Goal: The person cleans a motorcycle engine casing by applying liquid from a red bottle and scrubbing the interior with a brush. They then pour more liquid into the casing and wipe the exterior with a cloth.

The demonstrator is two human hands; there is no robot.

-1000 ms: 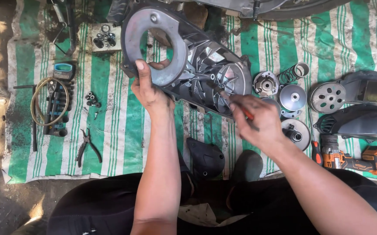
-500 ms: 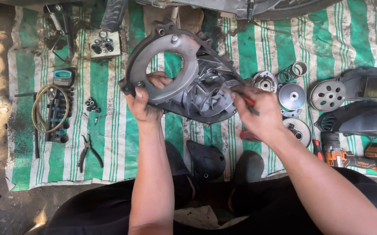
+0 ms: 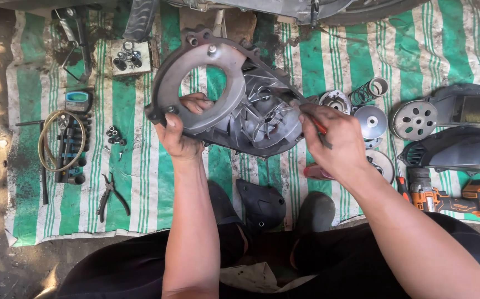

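Scooter body (image 3: 284,6) cut off at the top edge, only its underside shows. Striped green and white mat (image 3: 140,182) covers the ground. Grey metal engine cover (image 3: 223,94) is held tilted above the mat, ring end up-left; its inner face is hard to read in shadow. Left hand (image 3: 182,130) grips the ring's lower rim, fingers curled through the opening, thumb on the outer edge, forearm straight up from the lap. Right hand (image 3: 334,138) is closed around a red-handled tool (image 3: 320,128), tip at the cover's right edge; tip hidden by the fingers. Orange drill (image 3: 461,198) lies right, pliers (image 3: 111,194) left.
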